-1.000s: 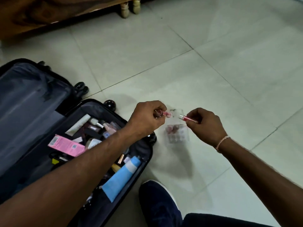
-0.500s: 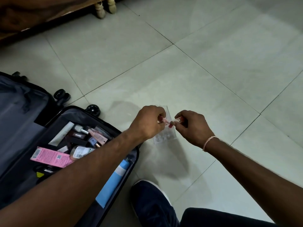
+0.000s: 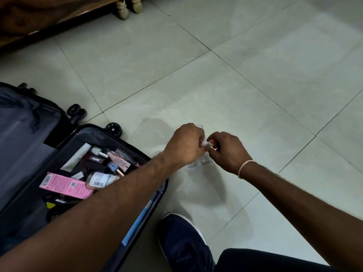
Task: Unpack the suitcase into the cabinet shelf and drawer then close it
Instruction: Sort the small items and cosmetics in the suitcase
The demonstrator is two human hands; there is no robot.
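Both hands meet over the tiled floor [image 3: 255, 79], just right of the open suitcase [image 3: 64, 146], which serves as the landmark here. The left hand [image 3: 186, 146] reaches across the suitcase's right rim, its fingers curled around one end of a small pinkish tube [image 3: 206, 145]. The right hand [image 3: 227, 152], a thread band [image 3: 244, 165] at its wrist, pinches the tube's other end; the tube itself is mostly hidden between the two. Beneath the hands, on the floor right of the suitcase, lies a clear plastic case [image 3: 200, 163], partly covered by them. Inside the suitcase lie a pink box [image 3: 66, 185], a clear bottle with a barcode label [image 3: 100, 179] and other small cosmetics. A dark blue shoe [image 3: 182, 242] stands on the floor just right of the suitcase's near corner. A wooden furniture leg [image 3: 121, 8] stands far beyond the suitcase.
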